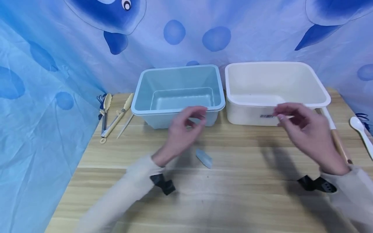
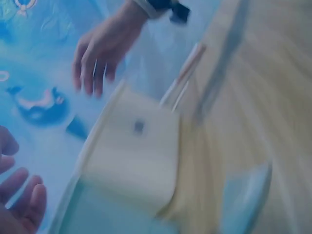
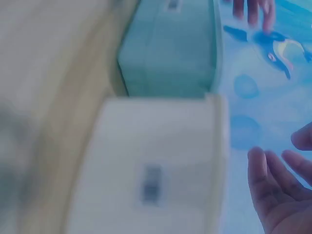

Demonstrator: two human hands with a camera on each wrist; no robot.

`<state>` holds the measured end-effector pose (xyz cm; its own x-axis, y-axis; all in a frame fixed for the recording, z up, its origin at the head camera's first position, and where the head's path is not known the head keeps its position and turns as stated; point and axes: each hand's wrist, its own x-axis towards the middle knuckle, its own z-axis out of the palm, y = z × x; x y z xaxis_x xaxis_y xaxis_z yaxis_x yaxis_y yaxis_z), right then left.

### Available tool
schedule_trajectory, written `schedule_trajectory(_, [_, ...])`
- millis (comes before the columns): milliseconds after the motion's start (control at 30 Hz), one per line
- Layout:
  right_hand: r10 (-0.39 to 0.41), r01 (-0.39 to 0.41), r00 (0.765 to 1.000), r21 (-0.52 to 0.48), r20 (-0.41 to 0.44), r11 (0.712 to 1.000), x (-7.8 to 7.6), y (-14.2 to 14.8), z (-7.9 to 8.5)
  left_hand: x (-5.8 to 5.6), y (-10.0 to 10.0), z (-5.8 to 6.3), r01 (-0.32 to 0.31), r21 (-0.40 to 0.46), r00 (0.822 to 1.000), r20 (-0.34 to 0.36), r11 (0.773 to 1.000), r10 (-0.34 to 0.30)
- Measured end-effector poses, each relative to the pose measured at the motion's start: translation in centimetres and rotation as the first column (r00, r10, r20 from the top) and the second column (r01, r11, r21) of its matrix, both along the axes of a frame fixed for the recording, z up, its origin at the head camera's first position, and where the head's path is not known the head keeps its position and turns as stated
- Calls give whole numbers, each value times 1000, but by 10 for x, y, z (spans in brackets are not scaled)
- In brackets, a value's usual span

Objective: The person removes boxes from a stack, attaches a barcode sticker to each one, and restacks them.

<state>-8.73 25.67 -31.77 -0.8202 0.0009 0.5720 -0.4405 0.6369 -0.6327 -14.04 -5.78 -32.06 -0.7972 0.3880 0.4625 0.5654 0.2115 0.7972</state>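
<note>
My left hand [image 1: 185, 131] hovers before the front wall of the light blue bin [image 1: 175, 111], its fingers loosely bent and holding nothing. In front of the white bin [image 1: 243, 115], near its barcode label, my right hand [image 1: 310, 134] is in the air, also with loosely bent fingers and nothing held. In the right wrist view that hand's fingers [image 3: 275, 178] are relaxed beside the white bin. Both bins look bare inside in the head view. A small pale blue, pointed piece [image 1: 204, 158] lies on the wooden table, below and right of my left hand.
Left of the blue bin lie cream-tipped tongs [image 1: 116, 121] and a thin pale stick [image 1: 125, 126]. On the right are a wooden-handled utensil [image 1: 338, 142], partly behind my right hand, and a white spoon [image 1: 361, 132]. A blue sea-patterned sheet [image 1: 198, 19] hangs behind the wooden table [image 1: 233, 200].
</note>
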Motion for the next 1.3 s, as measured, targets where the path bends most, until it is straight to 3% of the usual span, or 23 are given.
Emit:
schedule_trajectory(67, [-63,64,998,19,-22,998,-3,10,10,-5,-22,7,-77,17,994,-81,997,78])
schedule_trajectory(133, [-122,123,992,2,-32,992,-8,22,15,-11,-42,13,-155,6,981,-120,988,154])
schedule_trajectory(233, [-190,189,982,-81,-10,979,-18,41,17,-21,-72,20,-272,-57,956,-132,961,263])
schedule_trajectory(333, [-279,284,959,-130,55,950,-29,62,15,-30,-98,23,-376,-147,926,-107,915,363])
schedule_trajectory(433, [-424,435,892,-45,156,899,-39,82,8,-39,-120,22,-432,-225,900,-51,873,432])
schedule_trajectory(533, [-514,513,826,68,230,855,-48,100,-3,-48,-136,17,-431,-273,888,43,860,458])
schedule_trajectory(567, [-517,516,813,79,269,853,-51,105,-6,-51,-139,15,-417,-279,887,82,865,454])
schedule_trajectory(667, [-452,473,817,29,358,880,-59,119,-13,-59,-147,10,-366,-258,877,226,894,424])
schedule_trajectory(800, [-402,409,808,82,430,909,-70,128,-16,-68,-152,3,-314,-199,857,361,928,368])
schedule_trajectory(900, [-402,350,802,197,443,916,-77,131,-16,-72,-153,-3,-310,-202,846,388,929,367])
schedule_trajectory(1033, [-365,283,820,241,441,928,-88,136,-15,-74,-154,-8,-331,-256,815,407,908,412])
schedule_trajectory(1133, [-337,276,828,197,448,941,-98,141,-16,-74,-154,-11,-338,-269,800,423,902,426])
schedule_trajectory(1300, [-273,290,814,49,512,956,-109,153,-21,-74,-154,-15,-339,-243,799,435,909,414])
